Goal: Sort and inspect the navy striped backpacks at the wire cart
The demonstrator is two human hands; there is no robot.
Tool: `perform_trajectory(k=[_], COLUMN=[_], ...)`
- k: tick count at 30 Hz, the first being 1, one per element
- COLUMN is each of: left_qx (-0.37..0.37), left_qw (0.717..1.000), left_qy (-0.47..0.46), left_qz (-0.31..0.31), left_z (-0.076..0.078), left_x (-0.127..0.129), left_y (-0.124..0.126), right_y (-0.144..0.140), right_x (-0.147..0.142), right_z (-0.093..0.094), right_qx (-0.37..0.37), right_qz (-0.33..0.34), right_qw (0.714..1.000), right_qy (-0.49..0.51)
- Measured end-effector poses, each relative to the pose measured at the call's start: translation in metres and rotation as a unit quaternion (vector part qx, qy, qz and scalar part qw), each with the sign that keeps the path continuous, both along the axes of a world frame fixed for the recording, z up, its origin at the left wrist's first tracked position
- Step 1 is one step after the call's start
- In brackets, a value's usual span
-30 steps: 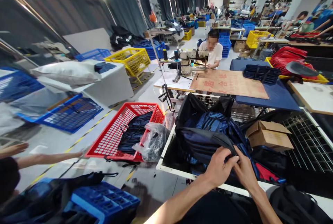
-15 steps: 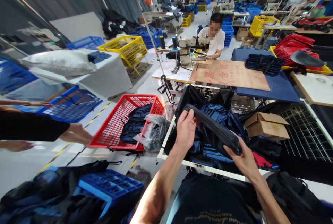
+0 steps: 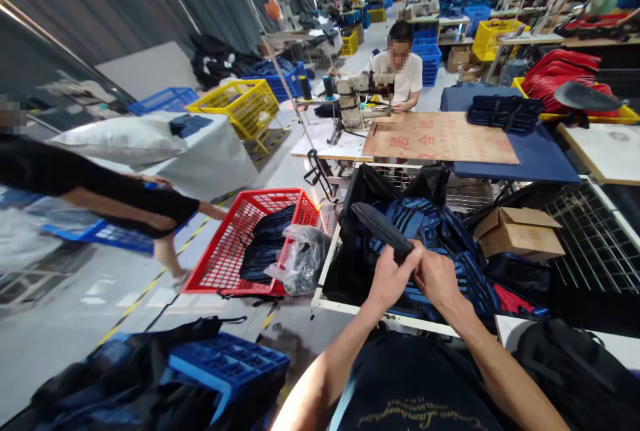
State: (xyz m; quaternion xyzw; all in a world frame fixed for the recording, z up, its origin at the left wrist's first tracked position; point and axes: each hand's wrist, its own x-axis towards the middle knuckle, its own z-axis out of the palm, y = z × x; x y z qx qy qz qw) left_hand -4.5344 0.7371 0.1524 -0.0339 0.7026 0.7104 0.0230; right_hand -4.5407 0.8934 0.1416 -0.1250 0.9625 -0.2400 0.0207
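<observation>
While both hands meet over the near part of the white-framed cart (image 3: 327,264), the dark piece (image 3: 376,223) slants forward and leftward from them, its far end free above the blue goods (image 3: 409,215). The left hand (image 3: 391,275) grips the near end, thumb on top; the right hand (image 3: 441,279), curled and touching the left, grasps there too, its fingertips hidden. The box (image 3: 523,234) sits to their right, the red basket (image 3: 270,192) well to their left.
</observation>
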Motion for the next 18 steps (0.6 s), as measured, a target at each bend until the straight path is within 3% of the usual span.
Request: perform_trajectory(k=[3, 6, 8, 11, 15, 18], left_qx=[0.031, 0.125, 0.146, 0.133, 0.103, 0.112], left_qw=[0.997, 0.98, 0.974, 0.982, 0.992, 0.991], left_qy=[-0.033, -0.051, -0.043, -0.046, -0.076, -0.076], left_qz=[0.065, 0.145, 0.167, 0.122, 0.017, 0.001], left_z=[-0.005, 0.002, 0.008, 0.009, -0.005, -0.015], left_x=[-0.01, -0.024, -0.027, -0.021, -0.003, 0.004], left_y=[-0.009, -0.033, -0.043, -0.04, -0.023, -0.02], right_y=[0.002, 0.012, 0.017, 0.017, 0.01, 0.008], right_x=[0.011, 0.023, 0.026, 0.025, 0.023, 0.025], right_z=[-0.005, -0.015, -0.019, -0.021, -0.019, -0.018], right_qx=[-0.004, 0.018, 0.044, 0.057, 0.081, 0.101], right_qz=[0.023, 0.012, -0.003, -0.009, -0.002, -0.002], right_qw=[0.999, 0.998, 0.995, 0.995, 0.993, 0.991], right_qy=[-0.022, -0.063, -0.086, -0.083, -0.082, -0.085])
